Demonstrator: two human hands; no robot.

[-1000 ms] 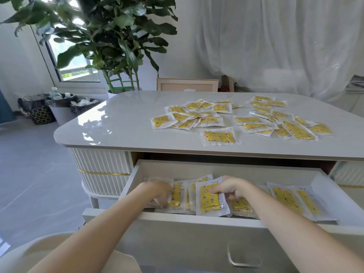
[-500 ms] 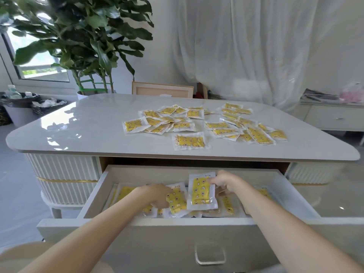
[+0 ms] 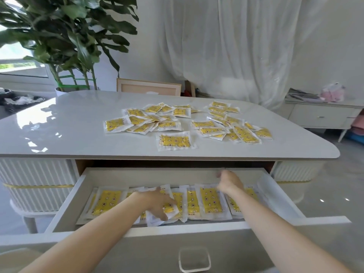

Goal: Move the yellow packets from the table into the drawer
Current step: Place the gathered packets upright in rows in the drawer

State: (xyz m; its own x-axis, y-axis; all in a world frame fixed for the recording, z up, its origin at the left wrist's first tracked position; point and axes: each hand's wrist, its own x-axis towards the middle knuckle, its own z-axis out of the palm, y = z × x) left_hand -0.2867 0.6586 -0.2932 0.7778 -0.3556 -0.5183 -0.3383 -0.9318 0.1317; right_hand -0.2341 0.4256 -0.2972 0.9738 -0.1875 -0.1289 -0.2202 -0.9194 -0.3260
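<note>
- The drawer stands pulled out from under the near edge of the surface, toward the camera.
- A row of packets covers the drawer floor from left to right. The packets overlap one another, with their long sides running near to far.
- The left grip is inside the drawer, left of centre. Its fingers are extended and spread, and they rest on top of the packets there. The grip is open: it lies on the packets and does not close round any of them.
- The right grip is raised over the right part of the row, close to the drawer's far wall. Its fingers bend away from the camera and are blurred, so it cannot be told whether this grip is open or closed.
- Other yellow packets lie on the surface in two loose groups with a gap between them: a left cluster and a right cluster. The packets in each group overlap.
- A single packet lies flat and apart from both clusters. It is nearer the near edge of the surface, just beyond the drawer opening.
- A handle sits on the drawer front, at the near bottom of the view.
- A plant stands beyond the far left corner of the surface.
- A curtain hangs along the far wall.
- A low cabinet stands at the far right, well apart from the surface.
</note>
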